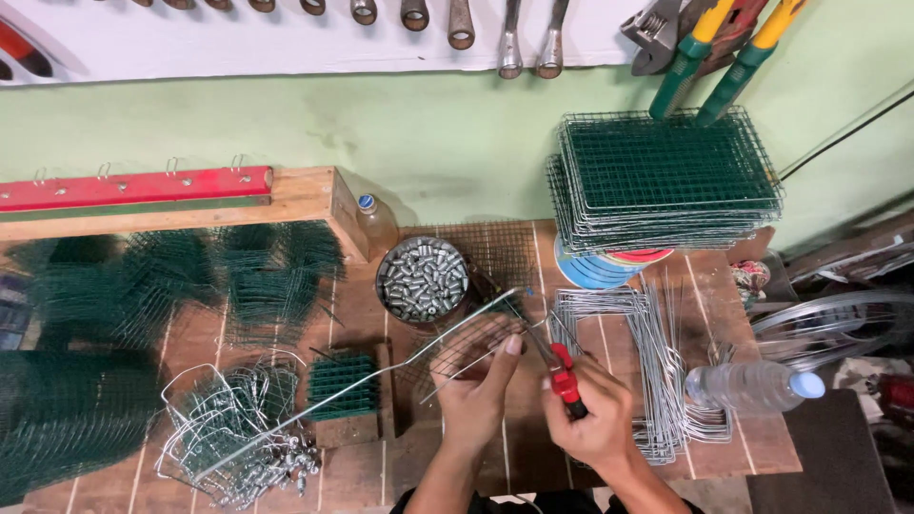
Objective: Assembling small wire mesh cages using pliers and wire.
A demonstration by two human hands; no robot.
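Note:
My left hand (479,381) pinches a long bent silver wire (381,376) that runs down-left across the wooden bench (743,447). My right hand (592,419) grips red-handled pliers (564,376), whose jaws meet the wire near my left thumb. Both hands hover over a flat piece of wire mesh (476,252) lying on the bench. A round tin of small silver metal sleeves (422,279) stands just beyond my left hand. Bent silver wire frames (628,324) are piled to the right of my hands.
A stack of green mesh panels (666,176) sits on a round container at the back right. A plastic water bottle (752,385) lies at the right. Green mesh rolls (67,409), a small green mesh block (343,385) and tangled wire pieces (228,428) fill the left. Tools hang on the wall.

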